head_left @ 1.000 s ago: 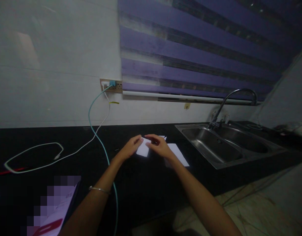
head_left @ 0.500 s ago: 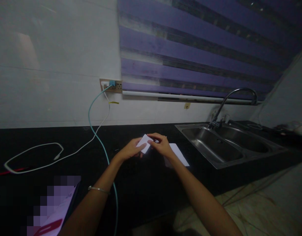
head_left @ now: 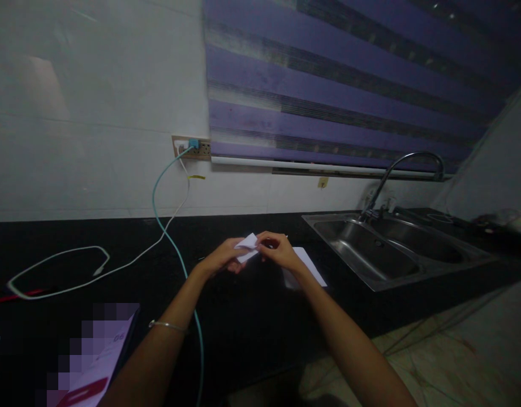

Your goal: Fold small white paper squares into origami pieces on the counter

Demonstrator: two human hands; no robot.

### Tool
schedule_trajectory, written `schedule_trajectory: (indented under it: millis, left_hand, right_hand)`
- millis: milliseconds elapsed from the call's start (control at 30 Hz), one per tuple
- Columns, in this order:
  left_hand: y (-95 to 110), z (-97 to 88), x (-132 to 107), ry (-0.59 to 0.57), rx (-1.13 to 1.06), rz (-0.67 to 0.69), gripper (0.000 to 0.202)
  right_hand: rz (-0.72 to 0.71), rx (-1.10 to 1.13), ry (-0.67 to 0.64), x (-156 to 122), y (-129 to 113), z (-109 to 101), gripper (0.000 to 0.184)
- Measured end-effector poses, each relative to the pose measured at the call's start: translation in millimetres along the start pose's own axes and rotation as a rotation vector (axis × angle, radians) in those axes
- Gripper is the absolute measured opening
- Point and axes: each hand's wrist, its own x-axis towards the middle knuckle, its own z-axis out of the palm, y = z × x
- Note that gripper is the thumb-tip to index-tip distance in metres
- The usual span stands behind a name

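Observation:
A small folded piece of white paper (head_left: 248, 243) is held between my two hands above the black counter. My left hand (head_left: 223, 257) grips its left side, thumb on top and fingers underneath. Thumb and fingertips of my right hand (head_left: 278, 249) pinch the paper's right corner, where a flap stands raised. Some of the paper is hidden by my fingers. Flat on the counter, partly behind my right wrist, lies a white sheet of paper (head_left: 310, 267).
A steel double sink (head_left: 373, 285) with a curved faucet (head_left: 385, 175) is set into the counter (head_left: 243, 339) at right. White and teal cables (head_left: 175, 254) run from the wall socket (head_left: 205, 149). A lit screen (head_left: 103, 362) lies at lower left.
The folded paper lay flat between my fingers before; now a flap of it is lifted and bent. My hands have barely shifted.

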Motion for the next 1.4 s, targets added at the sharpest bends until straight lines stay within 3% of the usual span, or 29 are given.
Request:
schedule_trajectory:
  millis: [167,367,500,633,833,1167,1400]
  left_hand:
    - [12,2.3,-4,0.065,-0.088,-0.05,0.023]
    - [6,-4.6,-5,0.012,-0.225,-0.105,0.031]
    - [6,-2.4,-4,0.032,-0.152,-0.071,0.03]
    - [9,0.8,-3,-0.001,-0.043,-0.042,0.029]
    - [4,-4.9,-3,-0.01,-0.061,0.001,0.035]
    - [-3,-8.6,6,0.262,-0.165,0.041,0.031]
    - [-1,1.1,11,0.334,0.046,0.052,0.039]
  right_hand:
    - [-0.024,0.021,-0.038,-1,-3,-1,0.01]
    - [-0.032,0.056,-0.063,-1,-4,-1,0.011]
    - [-0.041,0.041,-0.077,-1,-5,-2,0.014]
    - [-0.086,-0.087,-0.026,0,-2,-2,0.017]
    - [-0.084,-0.195,0.105,1,5,-1,0.016]
    - [-0.203,-0.28,0.177,0,-1,0,0.009]
    - [-0.176,-0.244,0.205,0,0,2,0.012]
